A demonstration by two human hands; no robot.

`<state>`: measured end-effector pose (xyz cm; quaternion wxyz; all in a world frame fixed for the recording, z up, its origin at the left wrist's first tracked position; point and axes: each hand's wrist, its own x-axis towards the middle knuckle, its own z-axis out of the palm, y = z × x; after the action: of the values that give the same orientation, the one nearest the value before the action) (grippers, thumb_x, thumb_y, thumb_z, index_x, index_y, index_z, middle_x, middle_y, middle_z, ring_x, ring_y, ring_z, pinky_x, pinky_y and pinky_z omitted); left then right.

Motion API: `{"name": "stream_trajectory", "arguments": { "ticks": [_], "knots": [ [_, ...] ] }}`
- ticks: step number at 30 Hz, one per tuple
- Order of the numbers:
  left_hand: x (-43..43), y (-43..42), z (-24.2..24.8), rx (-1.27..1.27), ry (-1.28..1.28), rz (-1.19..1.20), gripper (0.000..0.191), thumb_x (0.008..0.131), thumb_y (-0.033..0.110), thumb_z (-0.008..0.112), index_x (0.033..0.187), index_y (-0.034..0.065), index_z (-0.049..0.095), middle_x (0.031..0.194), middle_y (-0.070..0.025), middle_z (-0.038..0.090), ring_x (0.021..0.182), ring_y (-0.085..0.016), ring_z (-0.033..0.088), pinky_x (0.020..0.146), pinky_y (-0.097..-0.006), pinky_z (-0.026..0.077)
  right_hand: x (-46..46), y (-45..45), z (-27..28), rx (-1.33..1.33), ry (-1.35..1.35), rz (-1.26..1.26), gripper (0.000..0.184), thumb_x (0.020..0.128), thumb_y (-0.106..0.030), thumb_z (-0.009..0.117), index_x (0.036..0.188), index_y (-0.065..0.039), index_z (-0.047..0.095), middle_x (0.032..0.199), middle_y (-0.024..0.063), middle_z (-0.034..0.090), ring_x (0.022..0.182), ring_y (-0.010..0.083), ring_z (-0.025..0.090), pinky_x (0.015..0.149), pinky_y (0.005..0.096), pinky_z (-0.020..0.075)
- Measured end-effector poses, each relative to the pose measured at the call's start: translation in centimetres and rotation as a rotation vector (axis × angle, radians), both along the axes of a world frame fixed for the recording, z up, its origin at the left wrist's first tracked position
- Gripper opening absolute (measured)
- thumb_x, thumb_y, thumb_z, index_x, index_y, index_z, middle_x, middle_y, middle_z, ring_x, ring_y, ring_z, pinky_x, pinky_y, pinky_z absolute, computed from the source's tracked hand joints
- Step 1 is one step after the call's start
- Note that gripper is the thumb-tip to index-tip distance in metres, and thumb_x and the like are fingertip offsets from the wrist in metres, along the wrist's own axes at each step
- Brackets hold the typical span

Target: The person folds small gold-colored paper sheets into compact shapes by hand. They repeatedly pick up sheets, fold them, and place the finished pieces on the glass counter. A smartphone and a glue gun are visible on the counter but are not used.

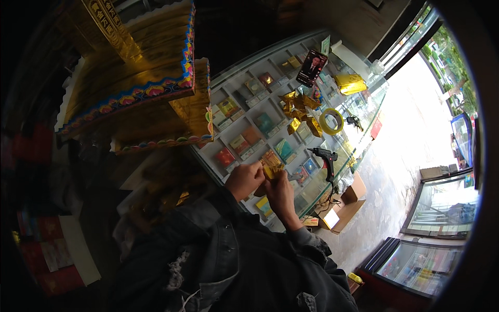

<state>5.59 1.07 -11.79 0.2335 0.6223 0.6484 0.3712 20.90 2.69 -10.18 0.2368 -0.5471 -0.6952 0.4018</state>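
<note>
Above the near part of a glass display counter (252, 113), my left hand (244, 181) and my right hand (281, 195) meet around a small piece of gold foil paper (271, 171). Fingertips of both hands pinch it, and part of it is hidden by them. Beyond my hands, several folded gold paper ingots (299, 103) lie in a loose heap on the glass. A black hot glue gun (326, 159) rests to the right of my hands, its cord running over the counter's edge. A roll of clear yellowish tape (331, 121) lies beside the ingots.
A smartphone (312, 68) with a lit screen stands propped behind the ingots. Keys (354, 123) and a stack of gold foil sheets (350, 84) are on the right. A large gold paper structure (144, 89) looms at left. An open cardboard box (347, 208) sits beyond the counter's edge, near glass-topped freezers (421, 265).
</note>
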Motion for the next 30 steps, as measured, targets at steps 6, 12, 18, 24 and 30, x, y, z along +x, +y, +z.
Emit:
{"name": "stream_trajectory", "arguments": {
  "ticks": [6,12,18,24,30],
  "knots": [
    [-3.7,2.0,-3.7,-0.197,-0.245,0.106,0.01,0.084,0.01,0.064,0.081,0.0018,0.059,0.069,-0.0146,0.064,0.069,-0.032,0.067,0.061,-0.0393,0.052,-0.8,-0.3,-1.5,0.068,0.037,-0.039,0.039,0.089,-0.025,0.065,0.109,-0.001,0.042,0.09,0.0288,0.064,0.085,0.0498,0.06,0.07,0.0535,0.0481],
    [-3.2,-0.3,-3.8,-0.274,-0.047,-0.015,0.014,0.086,0.013,0.065,0.08,0.0032,0.057,0.068,-0.0151,0.063,0.067,-0.036,0.064,0.06,-0.0433,0.05,-0.2,5.7,-2.6,0.214,0.241,-0.335,0.039,0.091,-0.022,0.066,0.115,0.001,0.046,0.094,0.0233,0.067,0.087,0.0394,0.067,0.074,0.0426,0.0512],
    [-5.3,1.8,-3.0,-0.128,0.111,0.124,0.013,0.088,0.014,0.063,0.082,0.005,0.056,0.073,-0.0143,0.063,0.073,-0.037,0.063,0.062,-0.0478,0.049,-1.5,9.2,-3.8,0.195,0.012,-0.098,0.06,0.084,-0.024,0.068,0.13,0.0,0.038,0.112,0.0282,0.059,0.099,0.0428,0.063,0.084,0.0459,0.0504],
    [-6.2,4.1,-1.7,-0.212,0.45,0.182,0.027,0.092,0.014,0.061,0.117,0.0055,0.055,0.107,-0.0168,0.058,0.094,-0.037,0.058,0.077,-0.0495,0.051,-3.0,9.2,-3.8,0.108,-0.215,0.013,0.057,0.086,-0.025,0.065,0.132,-0.002,0.041,0.117,0.0248,0.053,0.098,0.0445,0.06,0.08,0.0482,0.0505],
    [-3.5,4.9,-1.4,-0.038,0.16,-0.009,0.044,0.096,0.004,0.048,0.14,0.0055,0.043,0.13,-0.0182,0.046,0.118,-0.038,0.048,0.094,-0.0464,0.044,-2.8,8.5,-1.9,0.268,-0.147,0.307,0.059,0.084,-0.024,0.068,0.133,-0.004,0.043,0.117,0.02,0.055,0.101,0.0412,0.06,0.082,0.0462,0.0508]
  ]
}}
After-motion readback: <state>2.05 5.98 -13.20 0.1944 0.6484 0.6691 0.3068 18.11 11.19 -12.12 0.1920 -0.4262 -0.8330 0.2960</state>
